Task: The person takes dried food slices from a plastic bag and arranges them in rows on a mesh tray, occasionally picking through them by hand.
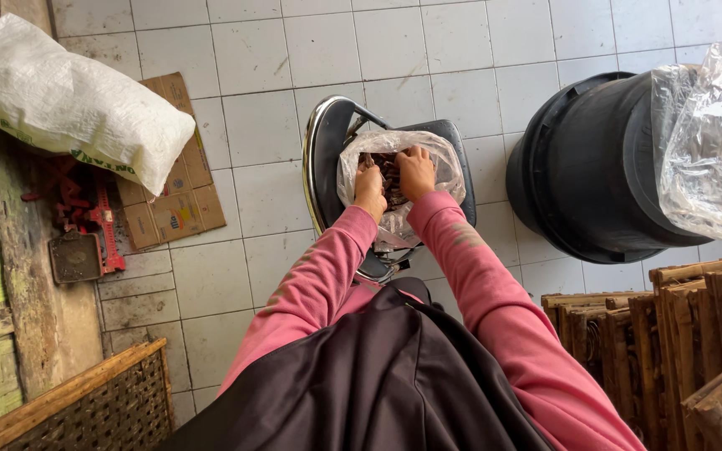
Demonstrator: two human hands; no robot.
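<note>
A clear plastic bag [440, 154] full of small dark brown pieces [390, 171] sits on a black stool with a chrome rim [317, 154] in the middle of the head view. My left hand [369, 185] and my right hand [416, 169] are both inside the bag's open mouth, pressed down on the brown pieces with the fingers curled. Whether either hand holds pieces I cannot tell. Pink sleeves cover both arms.
A large black tub [587, 167] with a clear plastic sheet [712, 134] draped over it stands at the right. Stacked wooden frames [678, 334] fill the lower right. A white sack [60, 96], flat cardboard [177, 192] and a woven tray [94, 405] lie at the left.
</note>
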